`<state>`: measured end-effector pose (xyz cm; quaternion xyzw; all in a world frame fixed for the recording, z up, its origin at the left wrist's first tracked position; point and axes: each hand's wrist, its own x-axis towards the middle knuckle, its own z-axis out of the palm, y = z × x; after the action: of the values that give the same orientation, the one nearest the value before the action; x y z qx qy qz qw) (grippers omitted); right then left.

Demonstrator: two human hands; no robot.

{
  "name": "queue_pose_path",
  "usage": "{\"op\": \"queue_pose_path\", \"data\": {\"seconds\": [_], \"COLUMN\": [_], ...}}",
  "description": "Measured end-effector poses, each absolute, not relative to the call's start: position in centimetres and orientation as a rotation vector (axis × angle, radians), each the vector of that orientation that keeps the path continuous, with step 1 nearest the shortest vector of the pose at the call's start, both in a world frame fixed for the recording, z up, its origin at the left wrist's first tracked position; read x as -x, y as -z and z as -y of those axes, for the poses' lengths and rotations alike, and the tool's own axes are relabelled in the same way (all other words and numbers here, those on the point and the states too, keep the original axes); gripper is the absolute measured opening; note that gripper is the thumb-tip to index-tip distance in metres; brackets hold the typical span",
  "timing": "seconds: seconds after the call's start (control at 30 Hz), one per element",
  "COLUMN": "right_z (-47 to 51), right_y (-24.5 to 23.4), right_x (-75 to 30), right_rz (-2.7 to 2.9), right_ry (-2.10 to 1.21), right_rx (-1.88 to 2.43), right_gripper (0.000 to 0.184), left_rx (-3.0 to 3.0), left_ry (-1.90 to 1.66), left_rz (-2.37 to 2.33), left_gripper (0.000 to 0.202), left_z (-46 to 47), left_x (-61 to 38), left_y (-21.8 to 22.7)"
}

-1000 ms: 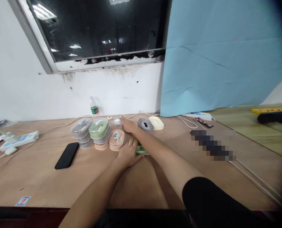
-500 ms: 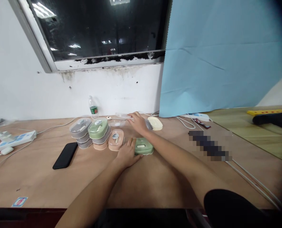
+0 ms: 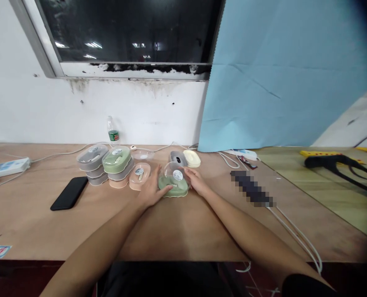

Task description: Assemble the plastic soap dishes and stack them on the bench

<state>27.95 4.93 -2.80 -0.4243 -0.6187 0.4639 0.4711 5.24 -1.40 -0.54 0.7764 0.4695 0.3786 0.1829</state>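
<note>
A green oval soap box (image 3: 172, 186) with a clear lid sits on the wooden table (image 3: 177, 231) in front of me. My left hand (image 3: 150, 190) grips its left side, thumb on the front rim. My right hand (image 3: 195, 180) holds its right side, fingers against the clear lid. Left of it stand stacked lidded boxes: a grey stack (image 3: 91, 162), a green-topped stack (image 3: 117, 165) and a pink box (image 3: 139, 176). Behind lie a loose clear lid (image 3: 143, 154), a grey base (image 3: 177, 157) and a cream base (image 3: 191, 158).
A black phone (image 3: 69, 193) lies to the left. A plastic bottle (image 3: 112, 131) stands by the wall. A white power strip (image 3: 7, 166) is at far left. Cables (image 3: 295, 235) run along the right side. A blue sheet (image 3: 282, 78) hangs behind, and a yellow-and-black tool (image 3: 335, 159) lies at far right.
My right hand brought a clear lid from the back of the table onto the green box. Both hands now hold that box. The camera tilted down and to the right.
</note>
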Motion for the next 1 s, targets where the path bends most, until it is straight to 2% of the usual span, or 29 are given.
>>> {"op": "queue_pose_path", "data": {"seconds": [0.13,0.23,0.5,0.73,1.0], "right_z": [-5.5,-5.1,-5.0,-5.5,-4.8], "right_y": [2.9,2.6,2.4,3.4,2.6], "right_x": [-27.1,-27.3,-28.2,-27.8,-27.9], "right_rz": [1.481,1.451,1.532,1.728,1.873], "right_ry": [-1.146,-1.112,-1.092,-0.931,-0.873], "right_rx": [0.996,1.036,1.123,1.068,1.098], "right_gripper": [0.047,0.048,0.051,0.044,0.04], "left_rx": [-2.369,-2.406,-2.54,-2.628,-2.697], "left_ry": [-1.034,-0.987,-0.909,-0.649,-0.586], "left_rz": [-1.258,-1.344,-1.615,-1.73,-1.739], "left_gripper": [0.07,0.061,0.055,0.05,0.047], "left_z": [1.4,1.2,1.5,2.3,2.5], "left_x": [-4.9,-4.9,-5.5,-5.5,-5.5], "left_y": [0.1,0.3,0.2,-1.5,-1.8]}}
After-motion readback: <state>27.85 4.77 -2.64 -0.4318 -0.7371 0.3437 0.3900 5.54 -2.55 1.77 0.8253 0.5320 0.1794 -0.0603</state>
